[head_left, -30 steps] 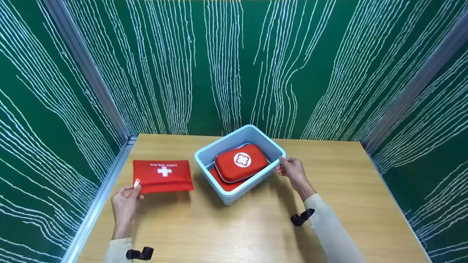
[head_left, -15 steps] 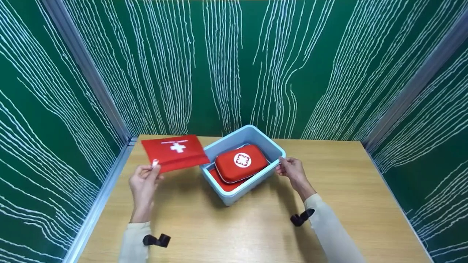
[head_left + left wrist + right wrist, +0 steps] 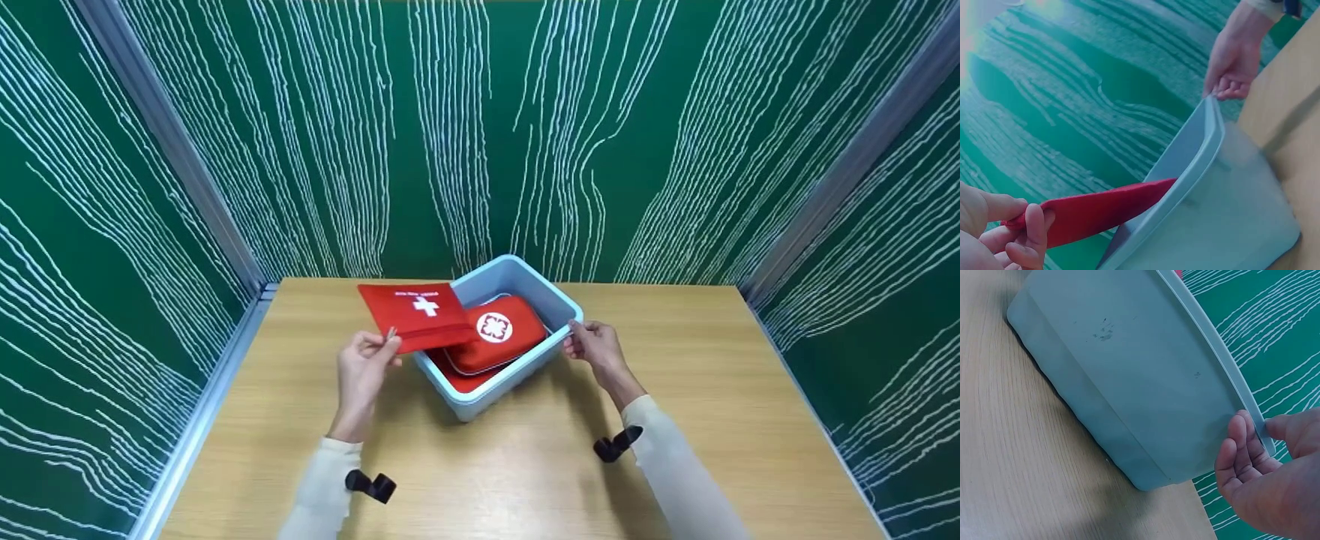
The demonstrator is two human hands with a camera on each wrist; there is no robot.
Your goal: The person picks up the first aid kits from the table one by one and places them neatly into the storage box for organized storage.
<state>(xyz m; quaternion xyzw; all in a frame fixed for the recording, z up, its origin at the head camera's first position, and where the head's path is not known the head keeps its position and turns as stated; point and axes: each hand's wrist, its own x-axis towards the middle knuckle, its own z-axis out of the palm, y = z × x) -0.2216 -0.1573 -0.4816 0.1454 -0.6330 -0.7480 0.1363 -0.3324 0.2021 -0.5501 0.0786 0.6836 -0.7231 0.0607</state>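
Note:
My left hand (image 3: 364, 375) pinches a flat red first aid pouch (image 3: 420, 319) by its near left corner, beside the zip pull. The pouch, with a white cross, hangs over the left side of a light blue plastic bin (image 3: 517, 367). In the left wrist view the pouch (image 3: 1106, 211) reaches past the bin's rim (image 3: 1216, 132). Inside the bin lies a red hard-shell case (image 3: 517, 326) with a white round emblem, on top of another red item (image 3: 465, 381) mostly hidden. My right hand (image 3: 600, 349) grips the bin's right corner, thumb over the rim and fingers underneath (image 3: 1241, 450).
The bin stands at an angle on a wooden table (image 3: 675, 360), near its back edge. Green panels (image 3: 637, 150) with white wavy lines rise behind and at both sides, joined by metal posts (image 3: 847, 165).
My left hand has carried the red pouch to the right and up from the table's left side to over the bin. The right hand and the bin have stayed in place.

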